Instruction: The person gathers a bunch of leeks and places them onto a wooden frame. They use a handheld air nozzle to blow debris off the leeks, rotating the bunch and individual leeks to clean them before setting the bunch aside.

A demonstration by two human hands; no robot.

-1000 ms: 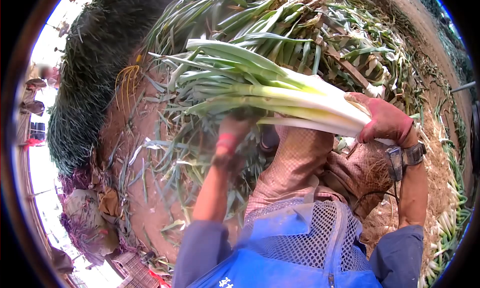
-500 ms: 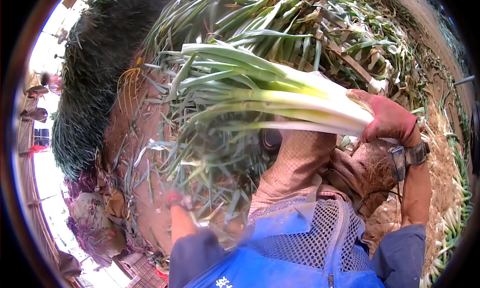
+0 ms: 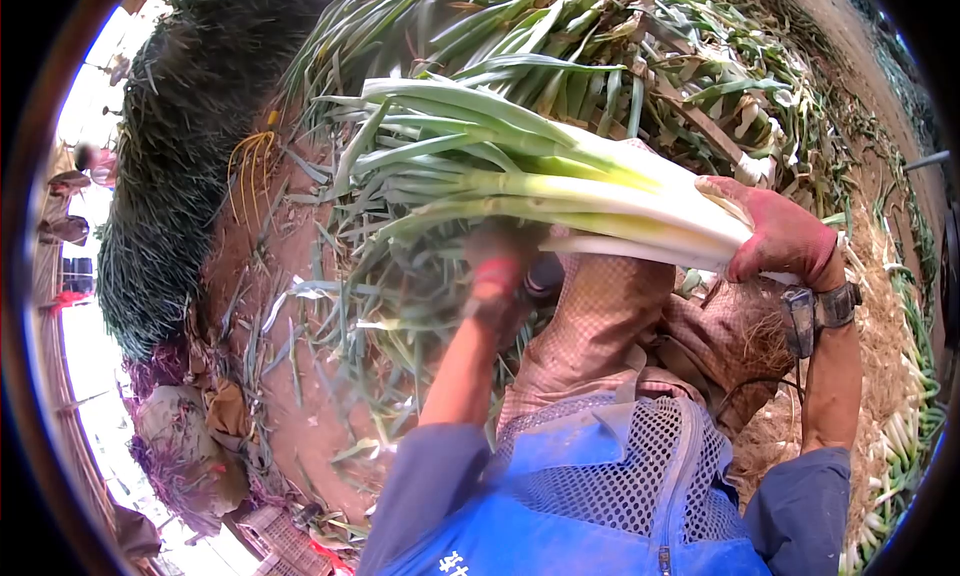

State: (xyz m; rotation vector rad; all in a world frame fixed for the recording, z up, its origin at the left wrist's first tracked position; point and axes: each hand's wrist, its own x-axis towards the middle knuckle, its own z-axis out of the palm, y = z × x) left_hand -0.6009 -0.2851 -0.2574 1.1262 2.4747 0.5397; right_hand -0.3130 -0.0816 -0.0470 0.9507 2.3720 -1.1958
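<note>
My right hand [image 3: 785,231], in a reddish glove, is wrapped round the white ends of a bunch of long green onions [image 3: 560,181]. The bunch lies across above my knees, its green leaves fanned out to the left. My left hand [image 3: 502,256], blurred by motion, is at the lower edge of the bunch near the leaves; its fingers are smeared and partly hidden, and whether it grips a stalk cannot be told.
A heap of loose leaves [image 3: 560,26] lies ahead. Dark green onions are stacked [image 3: 170,176] at the left, near yellow ties [image 3: 255,166]. A basket [image 3: 280,536] and a sack [image 3: 185,441] are lower left. Peeled onions [image 3: 900,446] lie at the right.
My left hand has swung up and to the right, from low over the ground to the underside of the bunch. My right hand still holds the bunch in nearly the same place.
</note>
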